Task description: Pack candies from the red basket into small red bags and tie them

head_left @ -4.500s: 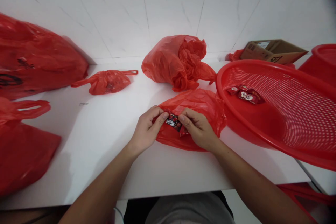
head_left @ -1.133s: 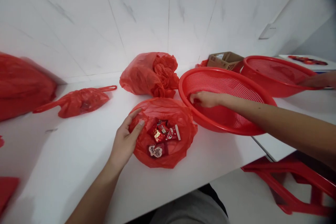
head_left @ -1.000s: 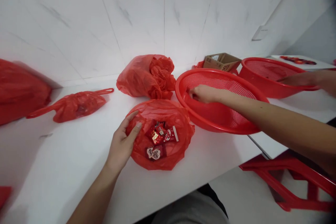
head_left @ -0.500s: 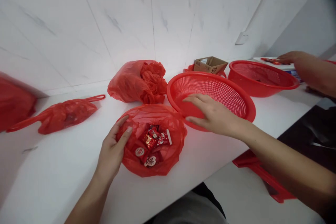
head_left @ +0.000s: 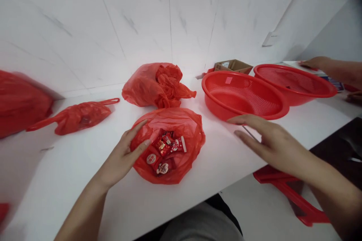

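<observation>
An opened red plastic bag (head_left: 189,158) sits on the table with its mouth folded wide. Several red-wrapped candies (head_left: 164,147) lie in it, one with a gold patch. My left hand (head_left: 124,154) touches the bag's left edge, thumb and forefinger spread apart. To the right, my right hand (head_left: 263,139) hovers by the front of a red perforated plastic basket (head_left: 209,94), thumb and fingers parted with nothing between them. Whether its fingertips touch the basket rim I cannot tell.
Behind stands a bunched red bag (head_left: 141,84); a smaller knotted bag (head_left: 82,116) lies left. A second red basket (head_left: 299,98) and a cardboard box (head_left: 233,66) stand at the back right. Another person's hand (head_left: 319,62) reaches in there. A red stool (head_left: 296,196) is below the table edge.
The nearer red basket has shifted right, away from the opened bag, and a gap now shows between them. My right hand has moved right from over the basket to its front.
</observation>
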### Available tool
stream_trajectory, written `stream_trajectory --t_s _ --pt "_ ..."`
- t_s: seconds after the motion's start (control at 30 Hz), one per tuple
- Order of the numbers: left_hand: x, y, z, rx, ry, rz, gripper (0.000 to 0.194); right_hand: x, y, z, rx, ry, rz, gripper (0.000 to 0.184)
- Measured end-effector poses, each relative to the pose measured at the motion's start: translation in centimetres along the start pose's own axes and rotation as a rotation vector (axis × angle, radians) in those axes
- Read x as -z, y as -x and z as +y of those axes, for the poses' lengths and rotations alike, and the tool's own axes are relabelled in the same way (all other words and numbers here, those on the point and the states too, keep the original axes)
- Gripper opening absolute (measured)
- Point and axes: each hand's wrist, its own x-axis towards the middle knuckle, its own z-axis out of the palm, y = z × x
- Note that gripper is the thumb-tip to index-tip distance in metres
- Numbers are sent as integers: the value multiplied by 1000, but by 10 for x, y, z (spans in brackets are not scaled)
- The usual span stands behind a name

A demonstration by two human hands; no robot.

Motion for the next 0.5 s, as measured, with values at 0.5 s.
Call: stream_trajectory --t_s 0.5 --pt "17 64 -31 399 307 148 80 53 -57 245 -771 508 -39 65"
